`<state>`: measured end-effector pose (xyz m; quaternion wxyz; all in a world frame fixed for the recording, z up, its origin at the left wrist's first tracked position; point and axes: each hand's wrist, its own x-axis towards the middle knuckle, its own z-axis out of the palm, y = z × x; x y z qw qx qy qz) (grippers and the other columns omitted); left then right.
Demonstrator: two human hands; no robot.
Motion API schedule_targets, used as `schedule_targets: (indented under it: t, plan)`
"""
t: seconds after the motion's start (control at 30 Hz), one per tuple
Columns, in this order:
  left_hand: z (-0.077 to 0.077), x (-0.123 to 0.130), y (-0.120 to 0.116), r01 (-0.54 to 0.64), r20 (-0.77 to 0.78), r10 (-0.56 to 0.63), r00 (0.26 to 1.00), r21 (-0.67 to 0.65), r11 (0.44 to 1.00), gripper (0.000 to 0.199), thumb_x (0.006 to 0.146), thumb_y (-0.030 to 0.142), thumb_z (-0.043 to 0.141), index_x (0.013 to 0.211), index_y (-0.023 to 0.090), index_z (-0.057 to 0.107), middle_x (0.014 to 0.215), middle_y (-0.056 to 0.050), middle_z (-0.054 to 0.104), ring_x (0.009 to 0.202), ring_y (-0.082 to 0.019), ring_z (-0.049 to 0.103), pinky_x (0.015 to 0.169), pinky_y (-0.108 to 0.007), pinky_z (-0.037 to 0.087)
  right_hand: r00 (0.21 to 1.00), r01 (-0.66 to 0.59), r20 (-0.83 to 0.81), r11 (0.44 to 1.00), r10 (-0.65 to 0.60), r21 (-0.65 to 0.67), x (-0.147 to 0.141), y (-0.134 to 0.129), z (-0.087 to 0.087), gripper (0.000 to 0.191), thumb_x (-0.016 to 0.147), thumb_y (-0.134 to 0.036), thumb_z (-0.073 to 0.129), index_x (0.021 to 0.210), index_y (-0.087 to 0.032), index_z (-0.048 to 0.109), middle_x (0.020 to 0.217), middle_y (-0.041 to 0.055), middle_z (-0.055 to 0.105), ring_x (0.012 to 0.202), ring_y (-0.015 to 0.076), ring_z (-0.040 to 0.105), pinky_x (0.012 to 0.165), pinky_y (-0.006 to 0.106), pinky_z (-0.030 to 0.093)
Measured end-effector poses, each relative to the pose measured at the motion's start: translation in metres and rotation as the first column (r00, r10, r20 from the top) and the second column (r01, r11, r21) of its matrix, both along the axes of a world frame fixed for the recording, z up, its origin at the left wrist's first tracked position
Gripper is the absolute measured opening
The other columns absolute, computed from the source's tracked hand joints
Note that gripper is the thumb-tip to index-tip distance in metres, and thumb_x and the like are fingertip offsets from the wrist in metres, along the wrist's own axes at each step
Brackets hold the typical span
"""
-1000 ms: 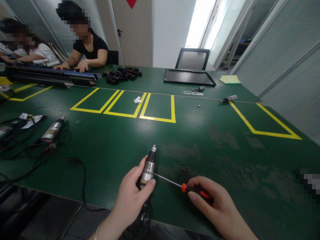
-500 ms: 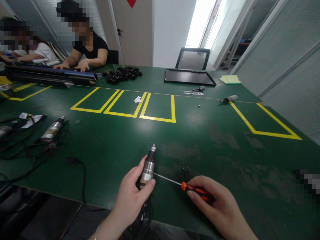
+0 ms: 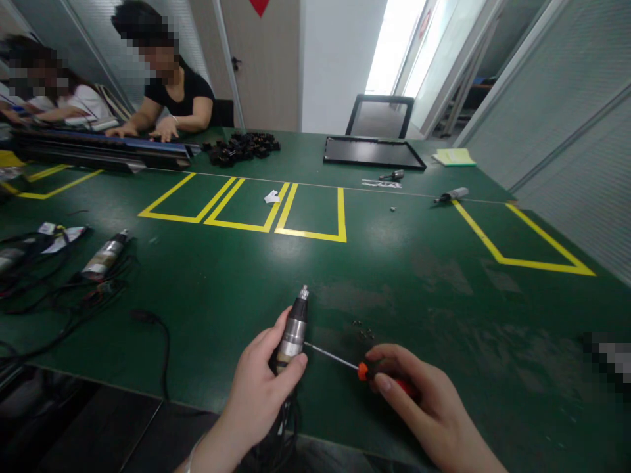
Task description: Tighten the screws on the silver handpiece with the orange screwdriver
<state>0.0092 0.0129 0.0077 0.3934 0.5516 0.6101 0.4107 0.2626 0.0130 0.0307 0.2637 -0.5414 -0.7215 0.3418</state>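
My left hand (image 3: 266, 384) is wrapped round a cylindrical metal motor (image 3: 294, 330) with a black collar and a small toothed gear at its upper end. Dark cables (image 3: 288, 420) hang from its lower end. In my right hand (image 3: 424, 401) is a screwdriver (image 3: 363, 372) with an orange and black handle. Its thin shaft points left, and the tip meets the side of the metal body near my left thumb. Several tiny screws (image 3: 365, 333) lie on the table just beyond my right fingers.
Similar motors with tangled cables (image 3: 101, 258) lie at the left of the green table (image 3: 221, 282). Yellow tape (image 3: 310, 233) marks rectangles. Farther back are a heap of black parts (image 3: 241, 148), a black frame (image 3: 374, 154) and a yellow pad (image 3: 454, 157). Two people (image 3: 180, 98) sit at far left.
My right fingers have shifted round the screwdriver's handle, which is turned a little. The motor has moved very slightly to the right; the tip stays against its side.
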Motion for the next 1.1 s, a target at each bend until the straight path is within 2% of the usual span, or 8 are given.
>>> schedule_targets:
  t: [0.1,0.27,0.4,0.6,0.8,0.9,1.0,1.1]
  plan:
    - [-0.0013,-0.0003,0.0000,-0.004,0.009,0.004,1.000,0.001,1.000,0.058,0.084,0.034,0.068,0.141,0.020,0.063,0.105,-0.006,0.074,0.097,-0.026,0.067,0.082,-0.034,0.051,1.000,-0.010,-0.016,1.000,0.009,-0.021,-0.0009,0.0007,-0.0007,0.025,0.099,-0.037,0.049,0.102,-0.023,0.069,0.074,0.0016,0.075,0.059,0.0158,0.070,0.054,0.024,0.055]
    - [-0.0036,-0.0005,-0.0006,0.000,0.020,0.000,1.000,-0.013,1.000,0.060,0.085,0.035,0.068,0.143,0.019,0.061,0.104,-0.006,0.073,0.099,-0.026,0.066,0.082,-0.033,0.050,0.996,0.057,-0.075,0.997,-0.053,0.060,-0.0027,0.0021,-0.0014,0.010,0.088,-0.028,0.063,0.092,-0.023,0.070,0.083,0.0039,0.079,0.072,0.0179,0.076,0.066,0.024,0.060]
    - [-0.0037,-0.0004,-0.0005,0.014,0.014,-0.014,1.000,-0.030,0.999,0.062,0.086,0.036,0.066,0.145,0.018,0.058,0.104,-0.007,0.072,0.097,-0.026,0.065,0.082,-0.034,0.048,0.992,0.104,-0.089,0.988,-0.093,0.118,-0.0014,0.0014,-0.0008,0.008,0.083,-0.026,0.068,0.090,-0.023,0.071,0.084,0.0035,0.078,0.072,0.0177,0.076,0.065,0.022,0.061]
    - [-0.0021,-0.0006,-0.0002,0.025,0.016,-0.024,1.000,-0.041,0.999,0.062,0.087,0.037,0.065,0.145,0.017,0.057,0.102,-0.008,0.071,0.100,-0.028,0.064,0.082,-0.035,0.048,0.999,0.045,-0.025,0.981,-0.041,0.191,-0.0001,0.0027,-0.0028,0.010,0.080,-0.019,0.069,0.088,-0.024,0.070,0.080,0.0004,0.074,0.071,0.0155,0.072,0.065,0.023,0.057]
    - [-0.0008,-0.0006,0.0000,0.024,0.002,-0.024,1.000,-0.039,0.999,0.063,0.087,0.037,0.064,0.146,0.016,0.057,0.105,-0.008,0.071,0.101,-0.028,0.064,0.082,-0.034,0.047,0.998,0.035,0.042,0.996,-0.039,0.085,-0.0008,0.0012,-0.0044,0.021,0.083,-0.025,0.069,0.103,-0.025,0.069,0.093,0.0027,0.078,0.080,0.0180,0.075,0.072,0.027,0.058]
    - [-0.0018,-0.0004,0.0000,0.019,0.002,-0.019,1.000,-0.033,0.999,0.062,0.086,0.037,0.065,0.145,0.016,0.058,0.105,-0.008,0.071,0.097,-0.027,0.065,0.082,-0.034,0.048,0.999,0.007,0.037,1.000,-0.008,0.027,-0.0014,0.0007,-0.0016,0.023,0.090,-0.035,0.062,0.110,-0.024,0.068,0.080,0.0006,0.077,0.069,0.0173,0.073,0.063,0.026,0.057]
    - [-0.0030,-0.0003,0.0001,0.014,0.010,-0.013,1.000,-0.027,1.000,0.062,0.086,0.037,0.066,0.144,0.017,0.059,0.107,-0.008,0.072,0.098,-0.027,0.065,0.083,-0.034,0.048,1.000,-0.007,0.004,1.000,0.007,-0.021,-0.0016,0.0000,-0.0002,0.026,0.099,-0.039,0.048,0.107,-0.023,0.067,0.063,-0.0025,0.068,0.054,0.0150,0.066,0.051,0.024,0.052]
    - [-0.0036,-0.0005,0.0001,0.009,0.016,-0.009,1.000,-0.023,1.000,0.062,0.085,0.036,0.067,0.144,0.018,0.059,0.108,-0.008,0.073,0.100,-0.028,0.066,0.083,-0.034,0.048,1.000,0.024,-0.006,0.999,-0.025,-0.022,-0.0017,-0.0006,-0.0014,0.022,0.097,-0.037,0.052,0.103,-0.023,0.068,0.072,0.0007,0.073,0.059,0.0159,0.069,0.053,0.024,0.054]
